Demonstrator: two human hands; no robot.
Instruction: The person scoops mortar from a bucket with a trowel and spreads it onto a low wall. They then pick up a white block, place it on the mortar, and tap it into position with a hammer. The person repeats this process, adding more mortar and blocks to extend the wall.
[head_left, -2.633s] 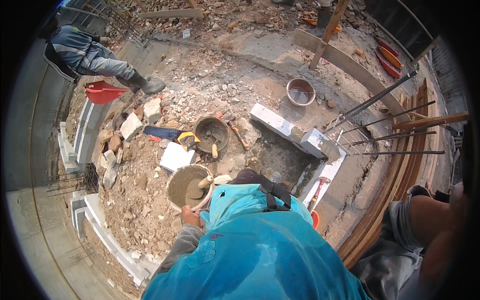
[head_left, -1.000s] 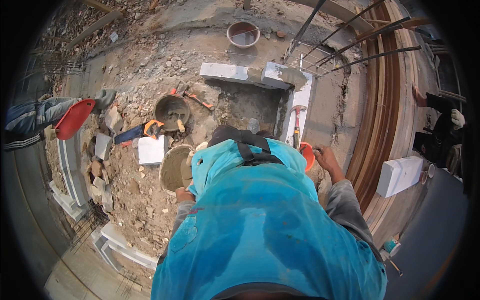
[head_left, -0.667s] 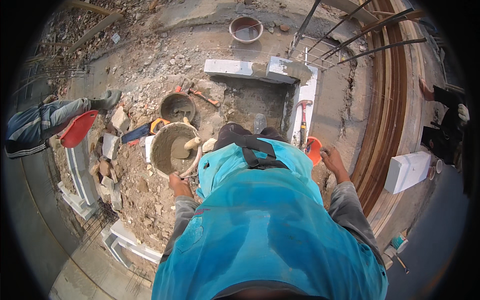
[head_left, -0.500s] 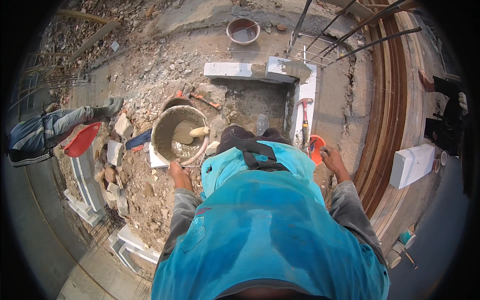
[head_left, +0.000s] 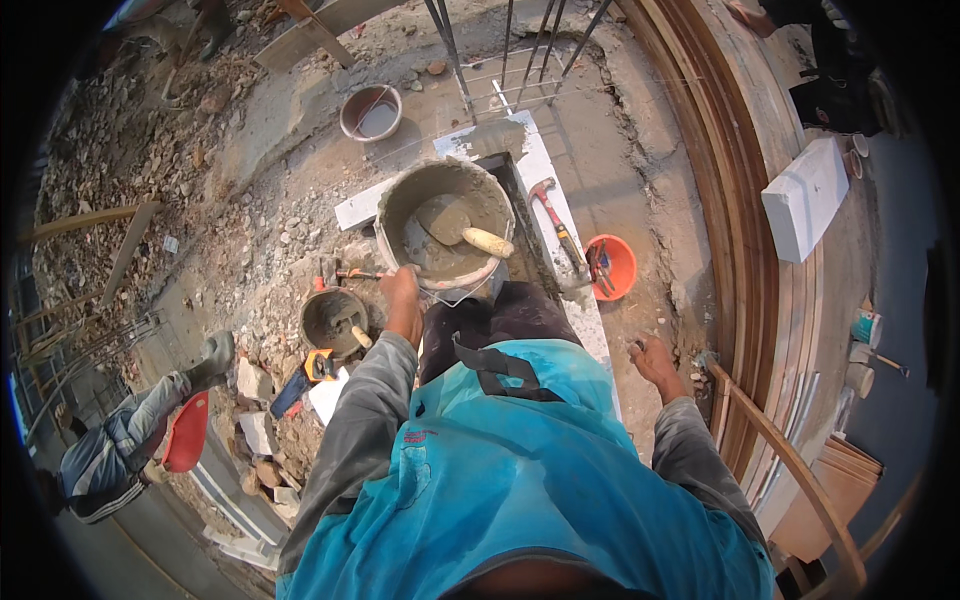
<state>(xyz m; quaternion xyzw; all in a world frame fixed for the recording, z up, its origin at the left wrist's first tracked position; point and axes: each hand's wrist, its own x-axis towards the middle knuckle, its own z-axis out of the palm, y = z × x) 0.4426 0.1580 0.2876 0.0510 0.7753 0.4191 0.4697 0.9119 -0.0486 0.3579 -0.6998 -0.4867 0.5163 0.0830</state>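
Note:
My left hand (head_left: 402, 305) is closed on the near-left rim of a mortar-caked bucket (head_left: 390, 258). Inside the bucket lie wet grey mortar and a trowel (head_left: 488, 241), its pale handle leaning over the right side. The bucket hangs in front of my legs, over the near part of a low white block wall (head_left: 360, 208). Out to the right, my right hand (head_left: 657, 366) hangs free with loosely bent fingers, and I see nothing in it. Closest to that hand is an orange bucket (head_left: 612, 270) with tools in it. A claw hammer (head_left: 556, 222) rests on the white blocks.
On the left stand a smaller mortar bucket (head_left: 335, 318) with a handled tool and a handsaw (head_left: 295, 388) beside rubble. A basin of water (head_left: 371, 113) sits farther off. Rebar (head_left: 535, 55) rises ahead. Long timbers (head_left: 735, 170) run along the right. A person with a red helmet (head_left: 187, 432) is at left.
My left hand has raised the bucket and carried it right, uncovering the smaller bucket behind it. The view has turned and shifted. My right hand stays out to the side.

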